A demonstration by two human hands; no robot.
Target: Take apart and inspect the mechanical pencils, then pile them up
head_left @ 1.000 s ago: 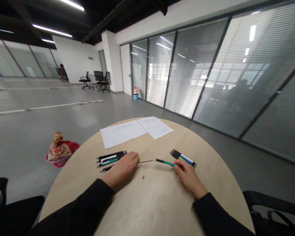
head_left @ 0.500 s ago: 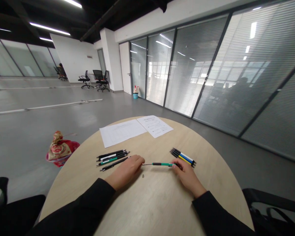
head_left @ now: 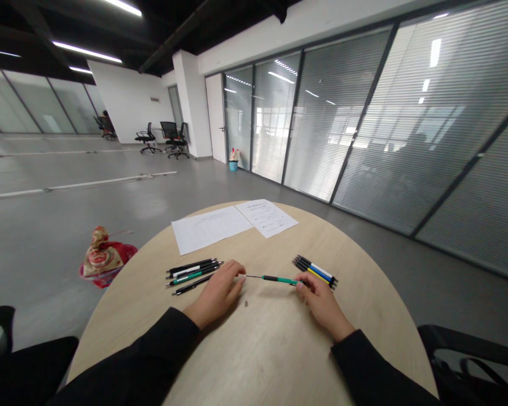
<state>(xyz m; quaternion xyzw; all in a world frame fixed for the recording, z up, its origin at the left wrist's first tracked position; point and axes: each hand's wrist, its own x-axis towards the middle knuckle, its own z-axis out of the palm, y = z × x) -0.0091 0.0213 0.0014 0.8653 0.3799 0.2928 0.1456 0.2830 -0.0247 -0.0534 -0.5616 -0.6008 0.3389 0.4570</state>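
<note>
In the head view, my right hand [head_left: 322, 299] grips the rear end of a green pen [head_left: 281, 279] with a black front section, held nearly level above the table. A thin dark rod [head_left: 254, 276] runs from the pen's front end to the fingertips of my left hand [head_left: 220, 293]. Those fingertips are pinched on the rod's other end, though the exact contact is hidden. Left of my left hand lie several black pens, a green-and-black pen [head_left: 190, 276] among them. Just behind my right hand, a row of pens with white, blue and yellow barrels [head_left: 316, 270] lies side by side.
A small grey bit [head_left: 246, 303] lies on the round wooden table [head_left: 254, 361] between my forearms. Two printed sheets [head_left: 214, 228] lie at the far edge. A red-and-tan bag [head_left: 105, 254] stands on the floor at left. Chair armrests [head_left: 469, 344] flank the table.
My left hand has shifted slightly up, its fingers changing posture at the rod. The rod and the pen's front end have tilted up a little. My right hand stays nearly still.
</note>
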